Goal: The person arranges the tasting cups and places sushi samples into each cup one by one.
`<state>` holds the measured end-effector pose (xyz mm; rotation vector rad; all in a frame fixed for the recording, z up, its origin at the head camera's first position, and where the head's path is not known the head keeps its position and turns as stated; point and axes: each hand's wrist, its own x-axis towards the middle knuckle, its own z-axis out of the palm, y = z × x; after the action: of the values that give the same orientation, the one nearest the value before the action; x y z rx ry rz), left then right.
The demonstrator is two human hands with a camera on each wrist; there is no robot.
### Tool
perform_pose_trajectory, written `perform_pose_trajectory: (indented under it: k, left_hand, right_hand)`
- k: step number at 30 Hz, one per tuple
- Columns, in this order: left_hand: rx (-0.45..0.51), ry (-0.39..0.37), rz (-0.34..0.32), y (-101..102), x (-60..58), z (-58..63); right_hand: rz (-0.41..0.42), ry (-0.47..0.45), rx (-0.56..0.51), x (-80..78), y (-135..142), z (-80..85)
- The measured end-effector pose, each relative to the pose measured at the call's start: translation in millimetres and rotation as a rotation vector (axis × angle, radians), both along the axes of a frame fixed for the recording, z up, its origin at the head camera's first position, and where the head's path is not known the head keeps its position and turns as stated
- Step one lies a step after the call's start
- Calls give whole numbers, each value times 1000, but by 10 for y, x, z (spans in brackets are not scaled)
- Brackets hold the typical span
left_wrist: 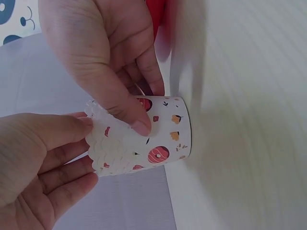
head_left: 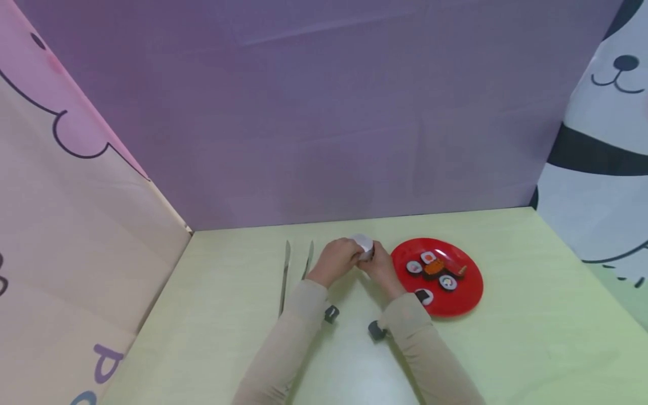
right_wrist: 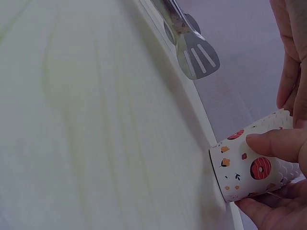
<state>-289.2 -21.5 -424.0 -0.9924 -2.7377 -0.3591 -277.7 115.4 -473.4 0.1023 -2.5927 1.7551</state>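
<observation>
Both hands hold a stack of white paper baking cups [head_left: 363, 242], printed with red donuts and small orange and red motifs. Rows of scalloped edges at the mouth show several cups nested together. My left hand [head_left: 334, 261] pinches the scalloped rim, thumb on one side and fingers on the other, as the left wrist view shows. The right hand [head_left: 381, 268] grips the printed body [left_wrist: 168, 136], its thumb lying along the side. In the right wrist view the stack's base [right_wrist: 221, 179] is close over the table.
Right of the hands, a red plate [head_left: 468, 298] carries several sushi pieces [head_left: 448, 282]. Metal tongs [head_left: 284, 275] lie to the left; their slotted end [right_wrist: 199, 57] appears in the right wrist view. A purple wall panel [head_left: 324, 140] stands along the table's back edge.
</observation>
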Motion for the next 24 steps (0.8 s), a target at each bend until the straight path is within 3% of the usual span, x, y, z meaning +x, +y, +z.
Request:
perform_pose_trajectory:
  k: [18, 24]
  left_hand:
    - [-24, 25, 41, 31, 10, 16]
    - [-34, 67, 58, 28, 28, 38]
  right_hand:
    - [2, -50, 1, -9, 6, 15]
    - [-3, -44, 21, -8, 4, 4]
